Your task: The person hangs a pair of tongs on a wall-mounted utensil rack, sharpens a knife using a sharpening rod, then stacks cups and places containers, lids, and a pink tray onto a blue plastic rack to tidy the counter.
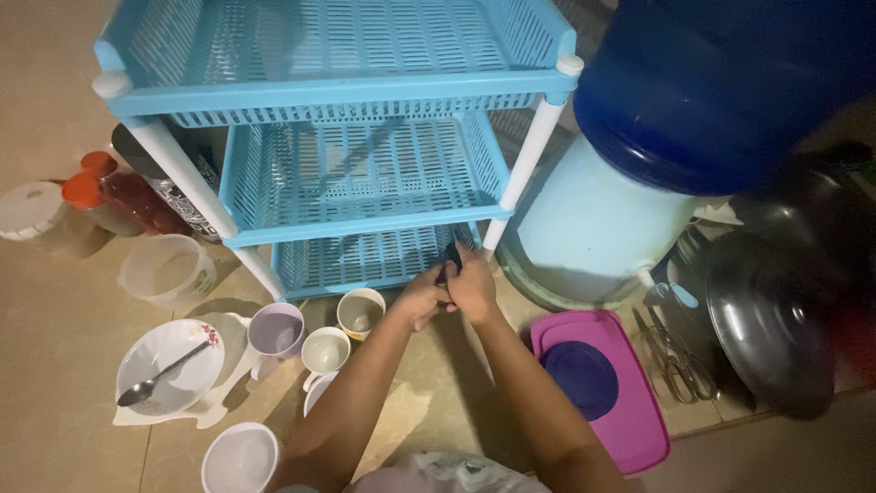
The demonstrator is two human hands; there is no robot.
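A light blue plastic rack [365,173] with three slatted shelves and white posts stands on the tan floor. My left hand [421,298] and my right hand [472,285] meet at the front right corner of its lowest shelf. Together they pinch a small dark object [452,256] against the shelf edge; what it is cannot be made out. Just left of my left hand stand several cups [361,312], the nearest one yellowish inside.
Left of the rack: a clear plastic container [170,270], red-capped bottles [114,196], a white lid [30,208], a bowl with a spoon [169,368]. Right: a big blue water dispenser [639,183], a pink lidded box [607,388], scissors [675,361], dark pot lids [771,319].
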